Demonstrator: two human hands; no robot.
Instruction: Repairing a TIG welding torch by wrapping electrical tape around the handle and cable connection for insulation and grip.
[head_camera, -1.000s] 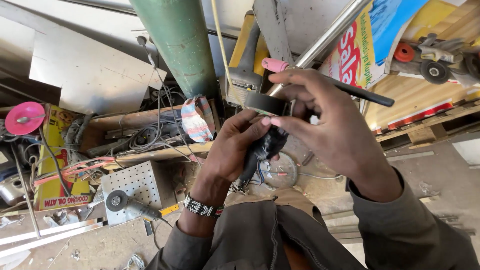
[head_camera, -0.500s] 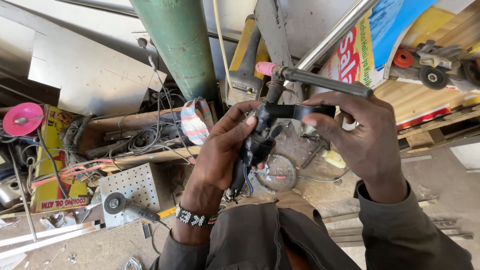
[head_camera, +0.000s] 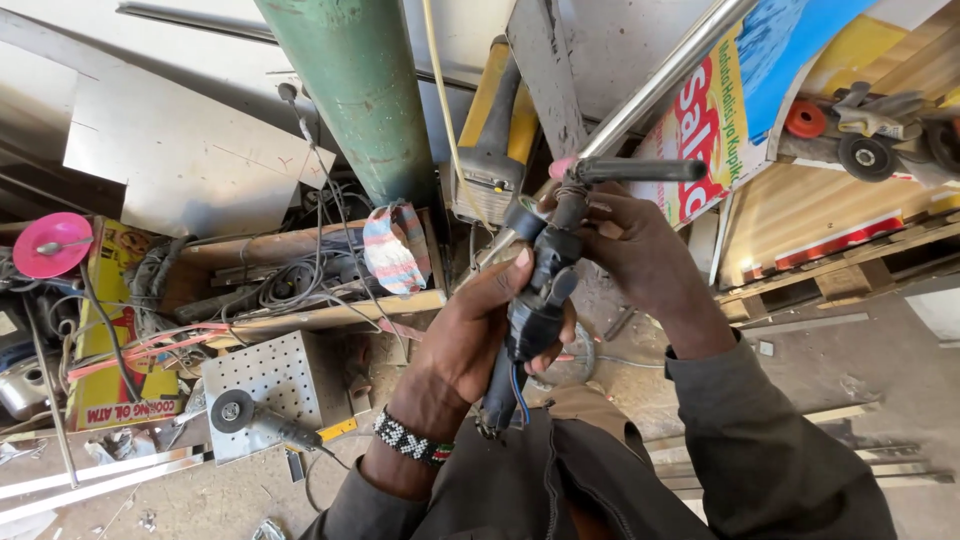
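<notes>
My left hand (head_camera: 470, 340) is wrapped around the black handle of a welding torch (head_camera: 540, 290), whose cable with blue wire hangs down toward my lap. A beaded bracelet (head_camera: 412, 440) sits on that wrist. My right hand (head_camera: 640, 255) grips the torch's upper end, just below its dark cylindrical head (head_camera: 640, 170), which points right and has a pink tip at the left end. Both hands hold the torch up in front of me, above my dark trousers.
A green cylinder (head_camera: 360, 90) stands upright behind. A yellow angle grinder (head_camera: 495, 140), a chrome tube (head_camera: 660, 85), a printed banner (head_camera: 740, 100), tangled cables in a wooden tray (head_camera: 300, 280), a perforated plate (head_camera: 265, 385), a small grinder (head_camera: 250, 420) and a pink disc (head_camera: 50, 245) lie around.
My right hand has moved from covering the torch to gripping its upper end. The torch has turned upright, with its head now exposed and pointing right.
</notes>
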